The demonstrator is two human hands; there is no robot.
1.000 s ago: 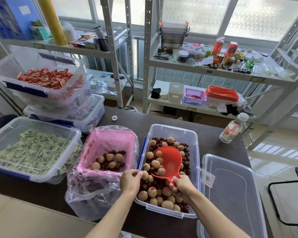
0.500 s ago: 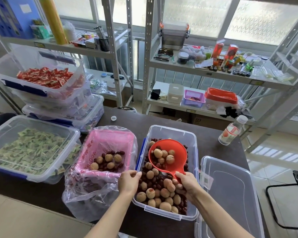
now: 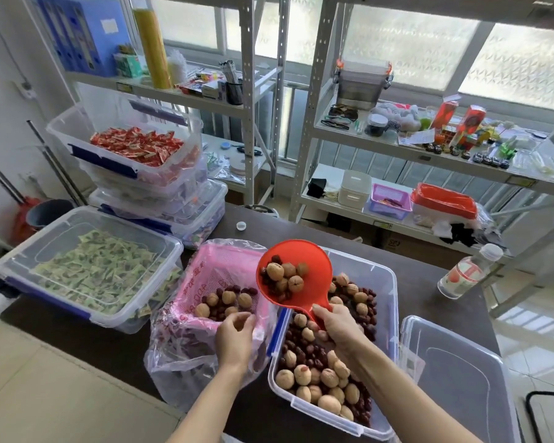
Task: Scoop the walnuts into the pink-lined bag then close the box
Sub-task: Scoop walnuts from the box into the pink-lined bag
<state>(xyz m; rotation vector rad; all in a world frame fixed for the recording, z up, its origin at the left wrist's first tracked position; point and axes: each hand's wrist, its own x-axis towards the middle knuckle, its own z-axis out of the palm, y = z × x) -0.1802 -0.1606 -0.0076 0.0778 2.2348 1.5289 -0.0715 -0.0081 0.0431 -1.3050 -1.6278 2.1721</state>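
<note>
Right hand [image 3: 336, 327] wrapped tight round the handle of the red scoop [image 3: 296, 276], forearm coming in from bottom right and reaching up over the clear box [image 3: 387, 302]. Scoop held up off the box, bowl hanging over the gap between the box's left wall and the pink-lined bag [image 3: 205, 279], tipped a bit toward the bag. Few walnuts [image 3: 283, 273] plus some dark red dates sitting low in the bowl, nothing spilling out. Left hand [image 3: 235, 337] on the near rim of the bag, fingers curled and pinching the plastic and pink liner, forearm coming straight up from the bottom edge. Already a small heap of walnuts and dates down inside the bag. Box right next to the bag, touching or nearly, hard to say which, and loaded with walnuts and dates, mostly heaped at the near end and along the right. Lid [image 3: 454, 372] lying off to the right of the box on the dark bench [image 3: 429, 270], so box wide open. Off to the left, a tub of green packets [image 3: 100, 270], and behind it a stack of tubs with red packets [image 3: 138, 145] on top. Water bottle [image 3: 467, 273] standing on the far right corner of the bench, well apart from the box. Small white cap [image 3: 241, 225] further back on the bench.
</note>
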